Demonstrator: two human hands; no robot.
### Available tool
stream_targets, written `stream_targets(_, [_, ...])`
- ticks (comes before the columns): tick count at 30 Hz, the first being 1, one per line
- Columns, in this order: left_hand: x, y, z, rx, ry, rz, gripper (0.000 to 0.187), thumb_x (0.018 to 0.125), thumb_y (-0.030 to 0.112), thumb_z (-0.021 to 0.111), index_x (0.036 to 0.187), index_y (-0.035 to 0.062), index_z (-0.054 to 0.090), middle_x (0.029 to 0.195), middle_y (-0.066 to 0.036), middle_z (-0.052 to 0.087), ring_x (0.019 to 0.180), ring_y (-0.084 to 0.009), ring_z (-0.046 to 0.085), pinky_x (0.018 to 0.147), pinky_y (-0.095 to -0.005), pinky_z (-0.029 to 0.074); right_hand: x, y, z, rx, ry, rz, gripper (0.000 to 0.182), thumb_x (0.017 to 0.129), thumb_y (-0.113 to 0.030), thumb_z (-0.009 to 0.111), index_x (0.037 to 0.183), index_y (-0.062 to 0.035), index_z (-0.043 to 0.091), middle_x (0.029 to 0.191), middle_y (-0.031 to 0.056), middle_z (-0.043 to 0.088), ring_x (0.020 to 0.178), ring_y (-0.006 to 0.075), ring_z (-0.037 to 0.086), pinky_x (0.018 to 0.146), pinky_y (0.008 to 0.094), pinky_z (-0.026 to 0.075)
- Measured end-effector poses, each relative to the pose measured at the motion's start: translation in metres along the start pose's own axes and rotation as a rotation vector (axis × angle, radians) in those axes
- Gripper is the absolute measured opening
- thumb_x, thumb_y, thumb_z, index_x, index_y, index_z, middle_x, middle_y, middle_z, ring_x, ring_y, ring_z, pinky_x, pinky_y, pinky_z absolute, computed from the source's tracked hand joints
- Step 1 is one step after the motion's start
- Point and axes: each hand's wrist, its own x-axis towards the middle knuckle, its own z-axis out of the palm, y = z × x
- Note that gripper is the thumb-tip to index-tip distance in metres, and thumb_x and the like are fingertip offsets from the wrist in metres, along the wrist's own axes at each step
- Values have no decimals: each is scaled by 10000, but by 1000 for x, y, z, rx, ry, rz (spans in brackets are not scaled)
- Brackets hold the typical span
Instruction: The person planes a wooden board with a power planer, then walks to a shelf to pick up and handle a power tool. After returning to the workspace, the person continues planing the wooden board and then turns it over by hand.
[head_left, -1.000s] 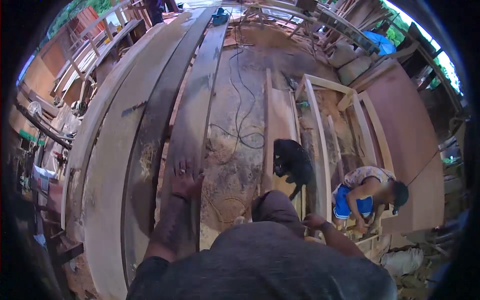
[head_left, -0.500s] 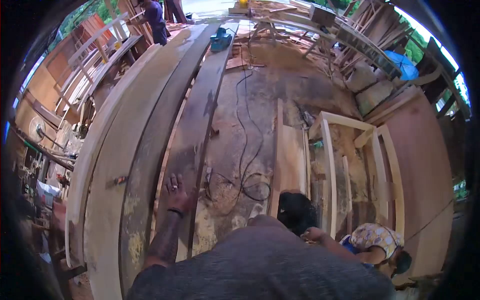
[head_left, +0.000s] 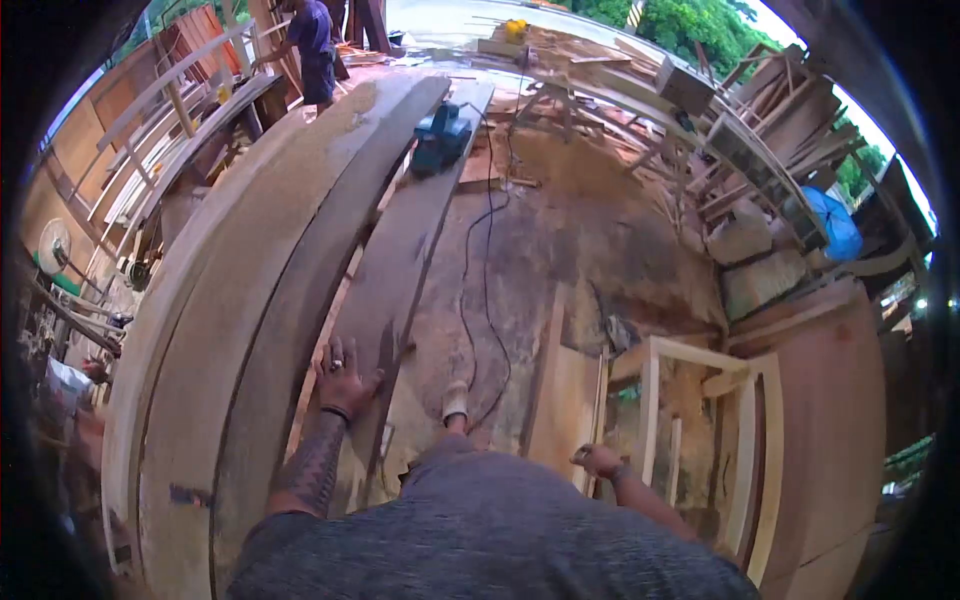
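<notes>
My left hand (head_left: 346, 382) lies open, palm down, on a long brown plank (head_left: 395, 245), with a ring on one finger and a dark band at the wrist. Farther along that plank sits a teal corded power tool (head_left: 440, 140), out of my hands' reach. My right hand (head_left: 600, 460) hangs low beside a pale board (head_left: 562, 395), its fingers curled together. Whatever may be inside those fingers is too small to make out. A dark cord (head_left: 487, 280) runs from the tool across the floor.
Several wide planks (head_left: 235, 290) lie lengthwise at my left. To the right stand a pale wooden frame (head_left: 655, 400) and a large reddish panel (head_left: 830, 400). Lumber piles (head_left: 600, 85) fill the back. A person (head_left: 312, 50) stands at the far left. My foot (head_left: 456, 400) is on the floor.
My view has shifted forward, so the power tool looks nearer. My left hand stays on the plank. My right hand has come forward, and the person in the patterned shirt is out of view.
</notes>
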Motion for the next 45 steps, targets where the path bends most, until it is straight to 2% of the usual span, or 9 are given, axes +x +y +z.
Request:
stream_targets(11, [394,66,6,159,51,-99,936,954,643,531,1665,155,167,1709,-218,132,1566,-472,95,1241,-647,54,141,-49,-180,349,-10,195,495,861,-485,819,1094,-54,748,955,111,771,862,222,737,783,388,585])
stream_targets(14, [512,103,-15,-255,353,50,901,956,612,563,1641,133,226,1686,-226,188,1551,-488,124,1234,-640,113,181,-51,-227,150,-49,133,424,919,-435,734,1070,-39,757,950,136,770,866,274,734,788,422,565])
stream_targets(16, [568,154,-72,-320,476,31,839,946,614,591,1589,129,351,1584,-226,395,1484,-436,325,1214,-540,262,228,-31,-259,15,-43,-191,369,919,-382,726,1075,-50,755,954,135,768,861,266,732,774,419,567])
stream_targets(22, [743,214,-109,-580,396,13,655,948,585,622,1326,50,627,1172,-239,698,1111,-393,668,973,-463,520,394,-24,-408,-145,-167,-108,418,937,-425,685,1142,-68,755,1006,161,767,916,302,738,815,448,572])
stream_targets(28, [778,240,-116,-827,414,-141,449,958,475,673,927,27,654,877,-176,689,857,-304,678,765,-431,522,608,-24,-568,-389,-38,-382,482,936,-459,680,1215,-70,735,1095,195,756,990,336,734,869,449,571])
stream_targets(30, [772,252,-129,-794,486,-222,415,955,440,689,900,33,626,822,-150,659,802,-271,654,731,-414,508,634,-115,-662,-854,-133,-734,342,916,-317,701,1150,-74,753,967,157,749,899,342,703,837,422,555])
stream_targets(32, [770,254,-111,-772,555,-264,387,953,411,697,891,37,616,793,-136,644,768,-253,640,715,-404,501,672,-206,-732,-130,-259,-209,477,927,-418,728,1219,-40,723,1092,212,751,977,343,727,868,430,562])
stream_targets(35, [769,243,-86,-743,630,-271,340,947,371,697,901,42,626,792,-134,639,751,-253,632,715,-402,501,730,-326,-818,-290,-224,-422,486,923,-436,729,1201,-38,729,1094,207,754,995,342,729,873,430,560])
stream_targets(45, [762,290,-142,-522,513,-611,272,942,288,654,874,28,614,803,-139,616,776,-276,616,732,-398,476,988,-575,-893,-433,-195,-928,387,937,-315,755,1201,-37,704,1092,142,742,981,262,711,867,380,566])
